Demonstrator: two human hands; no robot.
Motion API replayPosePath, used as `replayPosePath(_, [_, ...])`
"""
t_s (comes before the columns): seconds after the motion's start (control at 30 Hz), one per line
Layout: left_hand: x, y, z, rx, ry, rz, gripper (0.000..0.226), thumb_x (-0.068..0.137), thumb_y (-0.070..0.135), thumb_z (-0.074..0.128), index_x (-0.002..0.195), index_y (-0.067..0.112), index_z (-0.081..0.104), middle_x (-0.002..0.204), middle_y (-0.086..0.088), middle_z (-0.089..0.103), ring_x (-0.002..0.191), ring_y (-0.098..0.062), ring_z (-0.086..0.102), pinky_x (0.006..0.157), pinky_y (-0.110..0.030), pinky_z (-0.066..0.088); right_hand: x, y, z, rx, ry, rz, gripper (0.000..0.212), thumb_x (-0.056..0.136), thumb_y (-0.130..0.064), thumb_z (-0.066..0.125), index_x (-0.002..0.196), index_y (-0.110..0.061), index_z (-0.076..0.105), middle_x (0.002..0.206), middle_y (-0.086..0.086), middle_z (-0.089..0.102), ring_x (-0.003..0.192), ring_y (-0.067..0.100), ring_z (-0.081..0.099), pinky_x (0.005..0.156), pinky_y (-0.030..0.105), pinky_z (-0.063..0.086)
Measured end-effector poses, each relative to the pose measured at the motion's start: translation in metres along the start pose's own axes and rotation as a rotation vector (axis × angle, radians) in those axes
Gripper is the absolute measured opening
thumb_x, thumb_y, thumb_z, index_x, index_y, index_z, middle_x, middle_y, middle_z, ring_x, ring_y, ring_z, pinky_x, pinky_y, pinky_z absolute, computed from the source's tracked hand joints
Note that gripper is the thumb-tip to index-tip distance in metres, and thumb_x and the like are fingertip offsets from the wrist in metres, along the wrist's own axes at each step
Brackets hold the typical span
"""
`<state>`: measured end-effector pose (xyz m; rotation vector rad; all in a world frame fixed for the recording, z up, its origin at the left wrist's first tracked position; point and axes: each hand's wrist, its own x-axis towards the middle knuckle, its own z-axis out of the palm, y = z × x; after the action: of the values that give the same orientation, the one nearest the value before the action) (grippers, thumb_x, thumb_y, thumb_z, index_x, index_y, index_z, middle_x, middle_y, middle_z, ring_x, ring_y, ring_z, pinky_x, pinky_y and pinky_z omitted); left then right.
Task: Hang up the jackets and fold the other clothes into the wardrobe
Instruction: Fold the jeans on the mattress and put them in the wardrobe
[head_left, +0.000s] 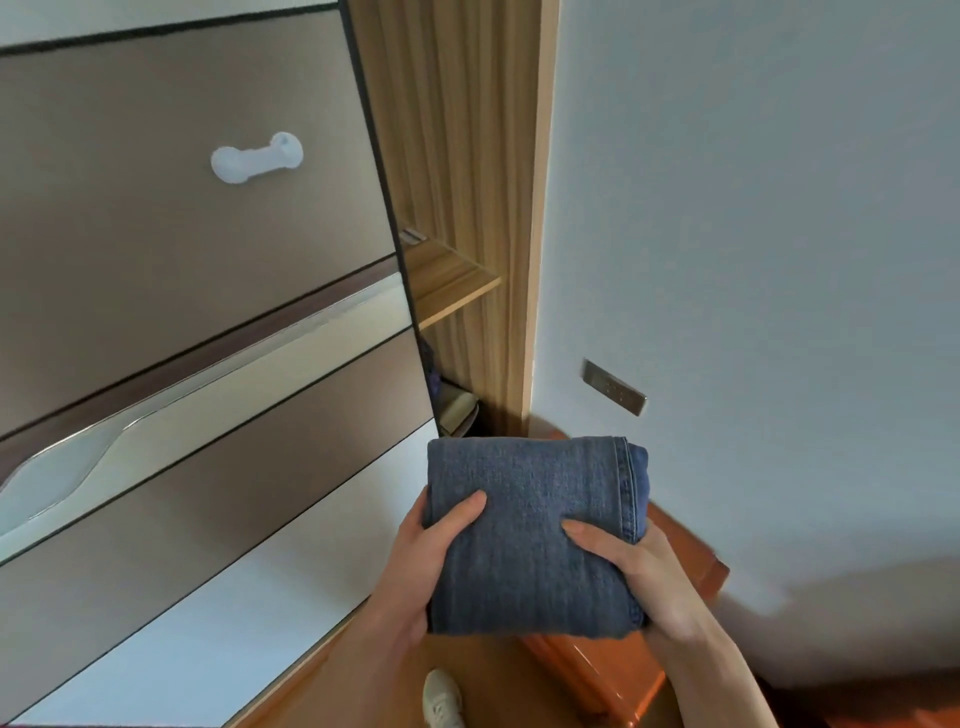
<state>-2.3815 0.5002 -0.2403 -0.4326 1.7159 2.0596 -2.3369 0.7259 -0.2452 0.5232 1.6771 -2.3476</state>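
**You hold the folded jeans in front of the wardrobe**

You hold a folded blue denim bundle (535, 535) in the lower middle of the picture. Your left hand (415, 566) grips its left edge, with the thumb lying on top and the fingers curled under the cloth. Your right hand (631, 577) grips the right side the same way, thumb on top, near the stitched hem. The bundle is up in the air, touching only your hands.

On the left of the picture is a big brown and white sliding wardrobe door (182, 291). A white plastic handle shaped like a bone (257, 157) sticks to it in the upper left. Just right of the door, the wardrobe is open. You can see a light wooden shelf (452, 278) inside, in the upper middle. Lower down in that gap there are some dark and pale things, but they are too hidden to tell apart.

Under the bundle sits a shiny orange-brown wooden cabinet (613, 670). A grey metal wall socket (614, 387) is on the pale wall to the right. At the bottom middle you can see one white shoe (441, 696) on the wooden floor.
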Motion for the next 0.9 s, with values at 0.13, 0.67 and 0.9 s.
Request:
replayPosePath(0.13, [0.043,0.029,-0.015,-0.021,-0.038,-0.005,0.071,0.064,0.055,0.091,0.126,0.035,0.064,0.108,0.007,0.079,0.096,-0.018,0.078,0.071,-0.033,0.064,0.044,-0.013,0.021,0.003,0.017,-0.006,0.067,0.066,-0.028,0.094,0.125,-0.012,0.066,0.113,0.010,0.078,0.101,0.032,0.077,0.073,0.039,0.065])
replayPosePath(0.67, [0.177,0.127,-0.013,0.046,-0.184,-0.034,0.066,0.073,0.054,0.085,0.132,0.038,0.060,0.109,0.011,0.078,0.099,-0.014,0.077,0.085,-0.041,0.064,0.169,-0.081,0.044,0.002,0.042,-0.046,0.064,0.074,-0.030,0.090,0.130,-0.009,0.066,0.122,0.016,0.075,0.110,0.038,0.073,0.087,0.053,0.062])
replayPosePath(0.9, [0.205,0.146,0.004,0.009,-0.115,-0.017,0.068,0.075,0.051,0.083,0.136,0.036,0.058,0.118,0.004,0.076,0.102,-0.018,0.076,0.079,-0.038,0.064,0.216,-0.110,0.035,-0.031,-0.003,-0.031,0.064,0.073,-0.030,0.090,0.130,-0.012,0.066,0.122,0.012,0.075,0.110,0.034,0.074,0.095,0.056,0.060])
